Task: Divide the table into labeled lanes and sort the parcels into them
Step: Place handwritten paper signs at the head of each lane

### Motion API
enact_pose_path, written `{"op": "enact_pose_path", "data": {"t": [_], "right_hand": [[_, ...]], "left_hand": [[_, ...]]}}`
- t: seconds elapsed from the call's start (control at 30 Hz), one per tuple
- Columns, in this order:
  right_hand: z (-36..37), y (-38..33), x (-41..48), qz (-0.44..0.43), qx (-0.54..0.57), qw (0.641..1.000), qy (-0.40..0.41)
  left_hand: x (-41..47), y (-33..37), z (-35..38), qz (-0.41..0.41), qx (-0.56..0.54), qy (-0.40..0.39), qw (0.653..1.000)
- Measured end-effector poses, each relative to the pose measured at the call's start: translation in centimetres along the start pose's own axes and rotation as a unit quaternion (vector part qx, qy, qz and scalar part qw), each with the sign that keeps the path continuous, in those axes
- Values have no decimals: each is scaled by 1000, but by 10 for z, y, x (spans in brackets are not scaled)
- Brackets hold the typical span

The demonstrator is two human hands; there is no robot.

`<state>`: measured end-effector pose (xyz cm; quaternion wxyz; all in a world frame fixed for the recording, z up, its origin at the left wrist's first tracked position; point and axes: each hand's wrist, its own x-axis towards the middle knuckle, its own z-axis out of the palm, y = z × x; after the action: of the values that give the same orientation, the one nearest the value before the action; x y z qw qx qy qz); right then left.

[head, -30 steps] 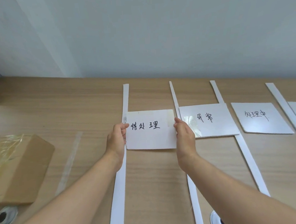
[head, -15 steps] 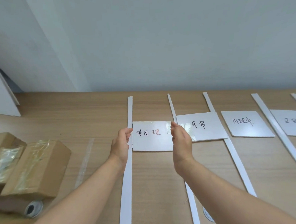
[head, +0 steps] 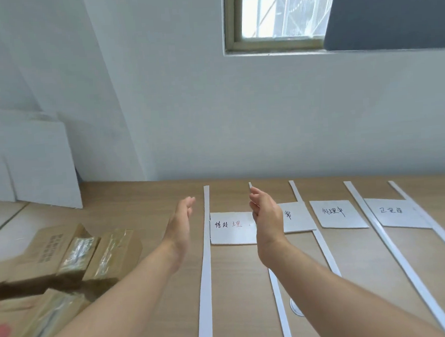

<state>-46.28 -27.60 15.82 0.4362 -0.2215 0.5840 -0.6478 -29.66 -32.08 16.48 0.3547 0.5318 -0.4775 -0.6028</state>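
Head view, the only one. Wooden table (head: pixel 140 204) vs pale wall, w/ long white strips (head: pixel 393 251) laid front-to-back, splitting it into lanes.

Left hand (head: pixel 179 225): up off the table, fingers straight & together, palm facing inward, holding nothing. It sits just left of the leftmost strip (head: pixel 205 273).

Right hand (head: pixel 267 219): same pose, flat & slack, palm facing the left one, nothing in it. It hangs over the second strip (head: pixel 279 308) and covers part of that strip.

Labels: first card (head: pixel 233 229) lies flat btwn leftmost & second strip, left edge touching the leftmost strip, handwriting in black + red. Second card (head: pixel 294 217) is in the next lane, left part hidden behind the right hand. Third card (head: pixel 336 213) is one lane further right, not touching its neighbours. Fourth card (head: pixel 393 212) is in the last lane, right edge meeting the outermost strip.

Parcels (head: pixel 112 253): brown cardboard boxes w/ clear tape, bunched at the table's left end, all left of the leftmost strip, well apart from the cards.

Small round white thing (head: pixel 295 307) pokes out beside the right forearm; can't tell what it is.

Bkgd: white boards (head: pixel 41 163) lean on the wall at left, window (head: pixel 279 13) up top.
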Motion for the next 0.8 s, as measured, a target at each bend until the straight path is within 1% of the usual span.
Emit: {"op": "enact_pose_path", "data": {"t": [0.17,0.27,0.4,0.63,0.8], "right_hand": [[4,-44,-61,-27,14,999,-23],[4,-69,-104,-35,15,999,-26],[2,-97,-155,-68,21,997,-30],[-6,-130,-234,-114,10,993,-42],[-14,-139,-282,-128,23,991,-43]], "left_hand": [[-52,35,-13,48,0,-11,999],[-85,54,-19,65,-6,-13,998],[-133,73,-25,87,-4,-27,996],[-207,89,-38,120,-3,-51,991],[-248,92,-42,141,-3,-44,989]]}}
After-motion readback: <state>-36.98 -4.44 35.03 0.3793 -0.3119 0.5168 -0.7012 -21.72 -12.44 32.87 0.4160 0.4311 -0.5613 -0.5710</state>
